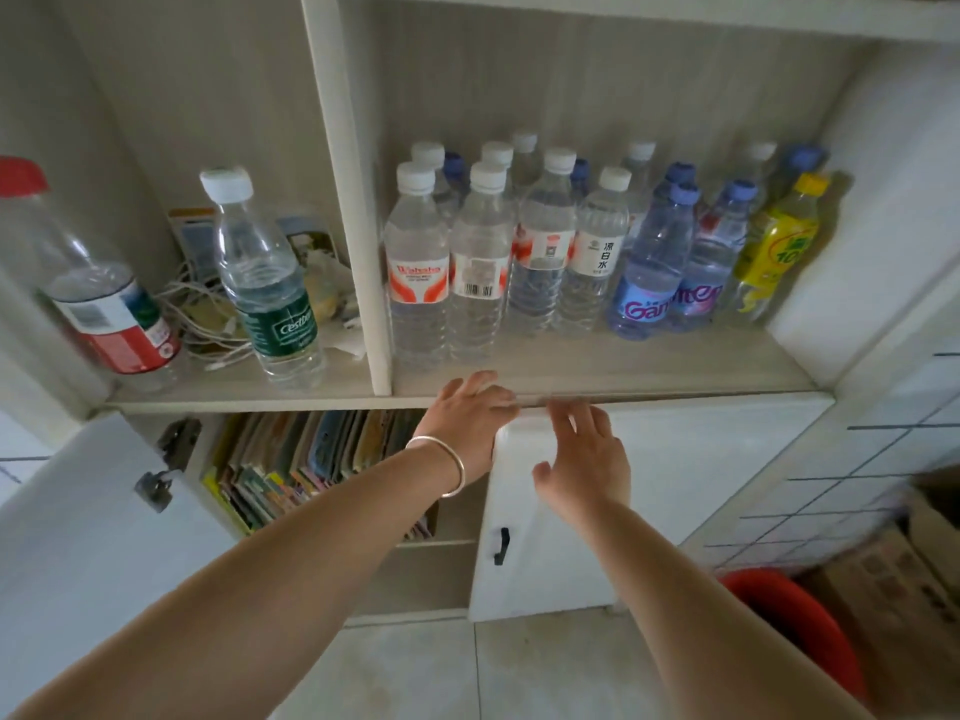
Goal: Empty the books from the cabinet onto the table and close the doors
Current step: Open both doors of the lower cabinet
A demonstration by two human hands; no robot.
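1. Books (306, 459) stand packed upright in the lower cabinet compartment, at about 8 o'clock from the middle of my view; their colourful spines face out, and my left forearm covers their right end.
2. My left hand (470, 420) is at the centre, its fingers straight and spread, lying on the front edge of the shelf (649, 376) just above the top corner of the right door (649, 491). I cannot tell if it also touches the door. A silver bangle (447, 465) sits on this wrist.
3. My right hand (587, 459) is just beside it, toward 3 o'clock. The fingers are relaxed and spread, the palm is facing the upper part of the right door, and it holds nothing. The fingertips are blurred, so I cannot tell if they press on the door.
4. The right door is white with a small black handle (501, 545) at 6 o'clock from my hands; it is nearly shut.
5. The left door (78, 537) is swung wide open at 9 o'clock, and a small padlock (154, 486) hangs on it.
6. On the shelf above, at 12 to 2 o'clock, many water bottles (519, 252) stand close together, with a yellow bottle (779, 241) at the right end.
7. At 10 o'clock, in the left compartment, a green-label bottle (265, 283) and a red-cap bottle (98, 283) stand near tangled white cables (208, 314).
8. At 4 o'clock a red bucket (800, 626) stands on the floor next to cardboard boxes (893, 569).
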